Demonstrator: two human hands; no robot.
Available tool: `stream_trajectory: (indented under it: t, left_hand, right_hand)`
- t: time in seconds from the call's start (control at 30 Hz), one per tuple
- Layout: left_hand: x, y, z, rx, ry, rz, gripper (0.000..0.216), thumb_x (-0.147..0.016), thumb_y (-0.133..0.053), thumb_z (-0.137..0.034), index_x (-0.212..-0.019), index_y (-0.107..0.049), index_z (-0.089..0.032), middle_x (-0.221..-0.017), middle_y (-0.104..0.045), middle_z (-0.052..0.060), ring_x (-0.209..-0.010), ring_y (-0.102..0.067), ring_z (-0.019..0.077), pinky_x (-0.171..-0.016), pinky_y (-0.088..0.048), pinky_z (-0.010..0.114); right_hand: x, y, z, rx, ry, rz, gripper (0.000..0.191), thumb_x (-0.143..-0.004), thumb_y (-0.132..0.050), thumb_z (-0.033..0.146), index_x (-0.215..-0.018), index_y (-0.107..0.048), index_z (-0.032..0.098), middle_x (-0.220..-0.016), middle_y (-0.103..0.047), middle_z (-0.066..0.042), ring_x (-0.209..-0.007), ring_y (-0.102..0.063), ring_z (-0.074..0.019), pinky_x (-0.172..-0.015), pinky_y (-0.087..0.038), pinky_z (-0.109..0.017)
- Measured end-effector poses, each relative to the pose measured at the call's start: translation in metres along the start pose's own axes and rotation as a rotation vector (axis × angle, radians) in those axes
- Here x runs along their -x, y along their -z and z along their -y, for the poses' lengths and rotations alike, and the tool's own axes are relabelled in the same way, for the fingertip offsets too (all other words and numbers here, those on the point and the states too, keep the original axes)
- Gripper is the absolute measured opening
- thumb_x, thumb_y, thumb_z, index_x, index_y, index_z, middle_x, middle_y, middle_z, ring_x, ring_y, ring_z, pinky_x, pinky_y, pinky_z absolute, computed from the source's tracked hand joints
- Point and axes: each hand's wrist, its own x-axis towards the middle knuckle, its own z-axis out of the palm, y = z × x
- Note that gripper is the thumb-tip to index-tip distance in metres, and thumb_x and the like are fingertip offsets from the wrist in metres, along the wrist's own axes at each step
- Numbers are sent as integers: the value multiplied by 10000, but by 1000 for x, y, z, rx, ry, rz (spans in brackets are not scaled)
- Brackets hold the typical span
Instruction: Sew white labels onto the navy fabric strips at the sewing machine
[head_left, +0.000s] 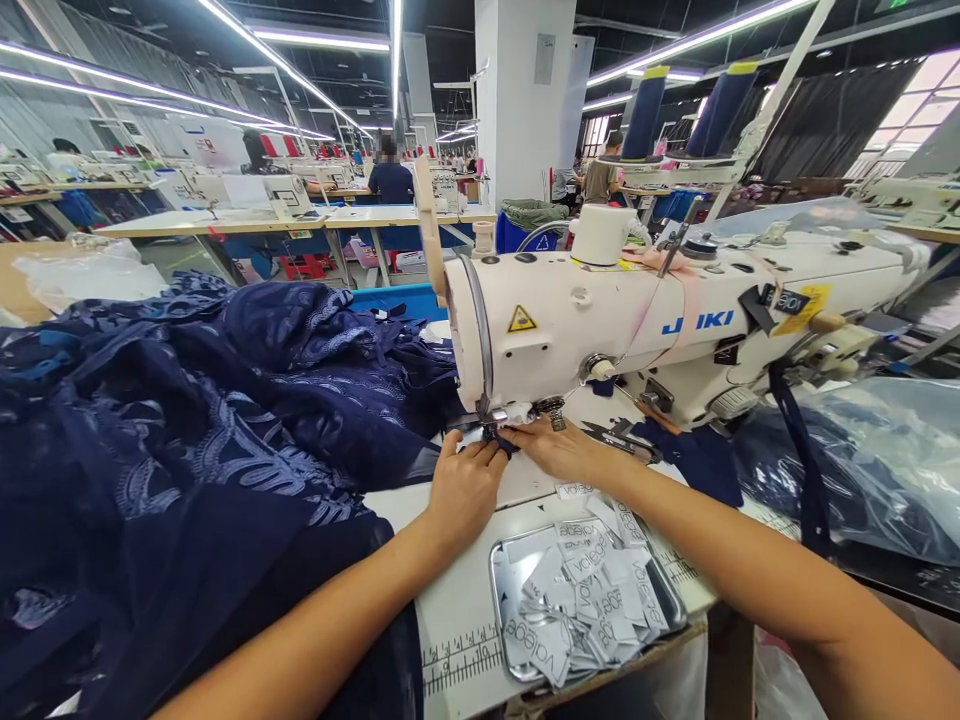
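Note:
A white sewing machine (592,310) stands in front of me, its needle end over the left part of the machine table. My left hand (466,488) is just in front of the presser foot, fingers closed on a small piece of navy fabric (504,444). From the right, my right hand (553,450) pinches the same fabric beside the foot; its fingertips are partly hidden under the machine head. Left of the needle spreads a large heap of navy embroidered fabric (225,400). Nearest my right forearm lies a metal tray (504,640) full of white printed labels (592,590).
Scissors (622,438) lie behind my right hand, near a navy cloth scrap (701,465). At right is a clear plastic bag (870,470) with dark contents. Navy thread cones (645,115) stand above the machine. Other people sit at sewing tables behind.

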Motion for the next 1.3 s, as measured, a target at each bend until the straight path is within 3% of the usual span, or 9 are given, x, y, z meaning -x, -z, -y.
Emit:
stream_trajectory:
  t: [0.17, 0.3, 0.53, 0.8, 1.0, 1.13, 1.3]
  left_hand:
    - [7, 14, 7, -54, 12, 111, 198, -773, -459, -47, -834, -616, -150, -845, -678, 72, -763, -599, 215, -783, -346, 416]
    - [13, 23, 29, -40, 6, 158, 245, -774, -437, -33, -878, -615, -163, -905, -672, 73, -831, -591, 219, -769, -348, 398]
    - [11, 18, 53, 35, 84, 182, 292, -766, -380, -34, -873, -621, -160, -896, -677, 62, -839, -593, 217, -750, -366, 391]
    - [8, 10, 60, 61, 137, 143, 292, -730, -401, -42, -880, -631, -141, -863, -672, 67, -796, -592, 213, -730, -411, 369]
    - [6, 5, 65, 116, 174, 23, 319, -690, -406, -31, -892, -628, -138, -873, -658, 67, -821, -575, 209, -744, -424, 355]
    - [6, 10, 55, 117, 90, -82, 306, -685, -473, -74, -944, -617, -148, -967, -621, 90, -907, -542, 228, -777, -397, 382]
    - [5, 10, 44, 45, -68, -69, 179, -785, -518, -189, -930, -620, -162, -907, -634, 67, -875, -536, 229, -776, -363, 398]
  right_hand:
    - [2, 1, -2, -81, -20, -41, 339, -823, -438, 159, -1128, -580, 121, -1000, -632, -117, -952, -551, -230, -835, -417, -393]
    - [8, 8, 1, -161, -40, -3, 361, -815, -514, 304, -1119, -592, 126, -1016, -613, -117, -915, -551, -224, -823, -418, -376]
    - [12, 12, 6, -183, -62, 84, 440, -868, -455, 395, -1201, -520, 113, -1150, -541, -144, -970, -526, -222, -848, -397, -378]
    - [10, 11, 13, -173, -74, 69, 477, -859, -459, 436, -1197, -513, 103, -1083, -546, -139, -932, -507, -228, -771, -432, -361]
    - [10, 5, 22, -157, -99, 10, 522, -845, -441, 507, -1183, -523, 117, -956, -539, -110, -821, -495, -211, -722, -428, -356]
    - [12, 3, 22, -138, -146, 18, 538, -830, -445, 532, -1202, -517, 150, -922, -539, -96, -765, -491, -201, -707, -418, -358]
    - [11, 3, 22, -142, -155, 38, 484, -852, -447, 480, -1210, -513, 161, -920, -544, -94, -755, -496, -194, -710, -410, -351]
